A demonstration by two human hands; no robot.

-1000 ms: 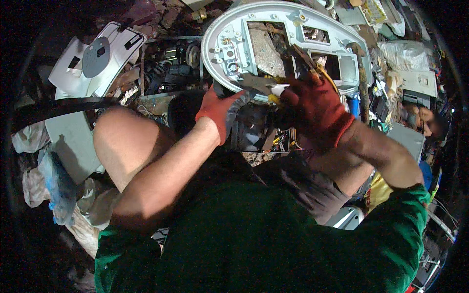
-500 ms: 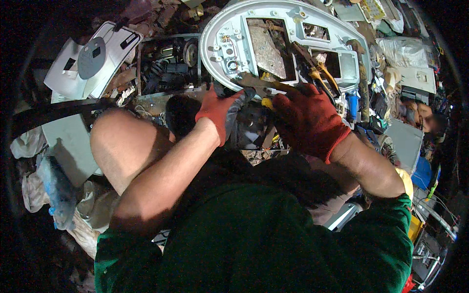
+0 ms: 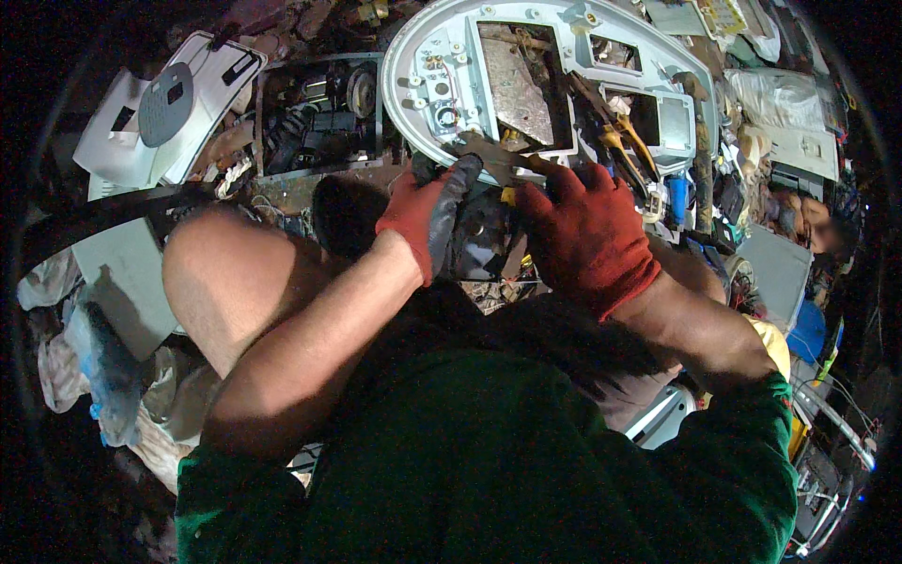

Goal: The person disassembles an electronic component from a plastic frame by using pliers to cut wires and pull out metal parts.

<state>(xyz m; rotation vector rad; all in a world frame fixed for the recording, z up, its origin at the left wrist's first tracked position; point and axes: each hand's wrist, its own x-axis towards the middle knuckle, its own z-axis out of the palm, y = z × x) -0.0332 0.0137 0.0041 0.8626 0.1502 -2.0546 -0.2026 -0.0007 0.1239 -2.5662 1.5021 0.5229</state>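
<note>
A large oval pale plastic casing (image 3: 467,105) with rectangular openings lies at the top centre. My left hand (image 3: 425,209), in a red and black glove, is closed on its near rim, the thumb side against the edge. My right hand (image 3: 587,230), in a red glove, is closed around a tool with a flat, dark metal blade (image 3: 496,155). The blade reaches left over the near rim, close to my left thumb; its grip is mostly hidden under my fingers. Pliers with yellow-orange handles (image 3: 628,141) lie across the casing's openings.
A metal-framed box of dark parts (image 3: 324,117) stands left of the casing. Farther left are white plastic panels (image 3: 202,117). A blue cylinder (image 3: 677,199) and jumbled scrap lie right of the casing. Another person's arm (image 3: 799,214) shows at the far right.
My right hand has shifted slightly left with the bladed tool. My left hand stays at the casing's rim. The whole view has moved a little.
</note>
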